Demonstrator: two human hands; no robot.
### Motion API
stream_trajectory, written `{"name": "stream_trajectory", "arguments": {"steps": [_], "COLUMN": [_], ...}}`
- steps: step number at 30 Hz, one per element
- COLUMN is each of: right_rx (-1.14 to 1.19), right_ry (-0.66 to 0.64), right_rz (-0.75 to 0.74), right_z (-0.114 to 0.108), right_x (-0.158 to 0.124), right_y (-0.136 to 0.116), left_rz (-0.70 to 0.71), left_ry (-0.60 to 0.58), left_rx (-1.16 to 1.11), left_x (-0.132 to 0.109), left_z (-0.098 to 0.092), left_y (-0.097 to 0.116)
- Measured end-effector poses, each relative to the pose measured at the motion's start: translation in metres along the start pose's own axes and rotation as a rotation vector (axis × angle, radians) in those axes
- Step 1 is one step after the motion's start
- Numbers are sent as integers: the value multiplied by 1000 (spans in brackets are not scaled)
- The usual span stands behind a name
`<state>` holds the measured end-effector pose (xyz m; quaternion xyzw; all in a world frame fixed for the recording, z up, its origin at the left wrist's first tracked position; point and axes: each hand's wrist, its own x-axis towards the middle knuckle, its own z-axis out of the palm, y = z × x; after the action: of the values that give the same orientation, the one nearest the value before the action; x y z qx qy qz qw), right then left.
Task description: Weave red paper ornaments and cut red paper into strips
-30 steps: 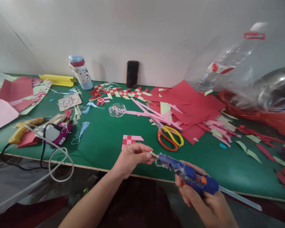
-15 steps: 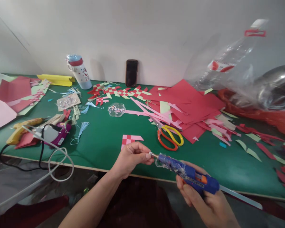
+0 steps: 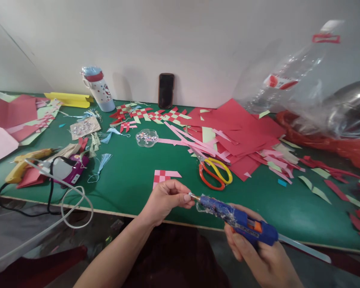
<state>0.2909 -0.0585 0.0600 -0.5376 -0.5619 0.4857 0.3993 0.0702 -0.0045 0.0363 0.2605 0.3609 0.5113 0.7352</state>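
My right hand (image 3: 258,256) is wrapped round a blue hot glue gun (image 3: 240,222), whose body is covered in stringy dried glue. A clear glue stick (image 3: 306,249) pokes out of its back end. My left hand (image 3: 168,200) pinches something tiny and pale right at the gun's metal nozzle (image 3: 195,196); I cannot make out what it is. Just behind my left hand lies a woven pink-and-red checkered paper piece (image 3: 162,176), partly covered by the fingers. Scissors (image 3: 214,172) with one red and one yellow handle rest beyond the gun.
A flower-shaped clear dish (image 3: 147,138) of small beads sits mid-table. Behind are red paper sheets (image 3: 243,128), pink strips (image 3: 195,140), woven fish shapes and a phone (image 3: 166,91). At left are a yellow glue gun (image 3: 24,163), cables, tassels and a bottle (image 3: 100,90).
Both hands stay almost still, with the glue gun's nozzle held at the left fingertips. The view has shifted very slightly; nothing on the table has moved.
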Motion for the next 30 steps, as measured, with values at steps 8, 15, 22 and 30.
{"name": "stream_trajectory", "arguments": {"steps": [8, 15, 22, 30], "right_rx": [-11, -32, -36, -28], "right_ry": [-13, -2, -20, -43], "right_rz": [-28, -19, -15, -21], "right_z": [-1, -1, -3, -6], "right_x": [1, 1, 0, 0], "right_y": [2, -1, 3, 8], "left_rz": [-7, -7, -2, -4], "left_ry": [3, 10, -7, 1], "left_rx": [27, 33, 38, 62], "left_x": [1, 1, 1, 0], "left_z": [-1, 0, -1, -1], "left_y": [0, 1, -1, -2]}}
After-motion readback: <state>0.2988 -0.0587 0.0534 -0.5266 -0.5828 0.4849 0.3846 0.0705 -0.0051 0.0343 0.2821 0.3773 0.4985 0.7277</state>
